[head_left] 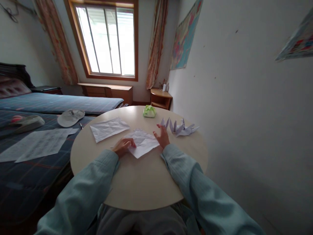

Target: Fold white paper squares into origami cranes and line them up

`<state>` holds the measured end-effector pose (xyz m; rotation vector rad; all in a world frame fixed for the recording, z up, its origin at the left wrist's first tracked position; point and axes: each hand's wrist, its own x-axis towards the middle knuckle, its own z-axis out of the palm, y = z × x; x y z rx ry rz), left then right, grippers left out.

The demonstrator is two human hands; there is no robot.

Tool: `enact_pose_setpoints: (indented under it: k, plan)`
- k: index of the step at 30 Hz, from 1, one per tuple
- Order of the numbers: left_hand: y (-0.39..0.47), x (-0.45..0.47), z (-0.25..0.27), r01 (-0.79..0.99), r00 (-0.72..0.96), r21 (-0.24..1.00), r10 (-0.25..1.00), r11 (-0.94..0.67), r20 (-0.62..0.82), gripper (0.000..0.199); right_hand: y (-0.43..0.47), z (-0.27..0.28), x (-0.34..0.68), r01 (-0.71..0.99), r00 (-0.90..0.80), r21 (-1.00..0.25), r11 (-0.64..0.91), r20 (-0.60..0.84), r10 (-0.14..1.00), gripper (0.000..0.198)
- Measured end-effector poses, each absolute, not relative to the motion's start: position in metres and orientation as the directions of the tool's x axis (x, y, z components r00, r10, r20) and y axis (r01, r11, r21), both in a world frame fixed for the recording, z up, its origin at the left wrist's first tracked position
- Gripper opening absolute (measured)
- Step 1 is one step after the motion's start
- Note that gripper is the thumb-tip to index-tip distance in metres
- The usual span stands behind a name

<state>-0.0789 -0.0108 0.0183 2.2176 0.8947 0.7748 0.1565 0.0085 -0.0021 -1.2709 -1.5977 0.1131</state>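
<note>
Rested the left hand [124, 146], curled, over the left edge of the creased sheet [144, 143] on the round table [144, 186]; could not tell whether pinching it. Held the right hand [162, 137] open beside the sheet's right corner, with thumb and fingers spread, near the folded paper birds [186, 131]. Saw a wrinkled paper [109, 128] farther left and a green-and-white packet [149, 112] toward the far edge.

Hands [124, 147] [163, 137] at creased paper [143, 143]; cranes [184, 131] nearby
</note>
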Motion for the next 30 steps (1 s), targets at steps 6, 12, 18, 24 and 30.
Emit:
enact_pose_setpoints:
  k: [6,12,18,24,30]
  plan:
    - [-0.007,-0.081,0.007,0.449,0.592,0.714,0.778,-0.536,0.212,0.051,-0.009,-0.004,0.143,0.739,-0.411,-0.383,0.554,0.395,0.822,0.046]
    - [-0.004,-0.071,0.007,0.689,0.523,0.447,0.818,-0.571,0.239,0.035,-0.025,0.008,0.135,0.798,-0.360,-0.354,0.487,0.368,0.857,0.024]
    - [-0.003,-0.045,0.025,0.803,0.543,0.169,0.818,-0.572,0.189,0.029,-0.020,0.005,0.147,0.741,-0.193,-0.543,0.394,0.390,0.900,0.019]
    - [-0.003,-0.034,0.002,0.749,0.609,0.155,0.761,-0.644,0.223,0.047,-0.003,-0.008,0.166,0.856,0.015,-0.477,0.202,0.413,0.911,0.041]
    - [-0.009,-0.034,0.001,0.713,0.668,0.218,0.740,-0.666,0.075,0.059,-0.002,-0.012,0.163,0.878,-0.109,-0.400,0.262,0.366,0.924,0.046]
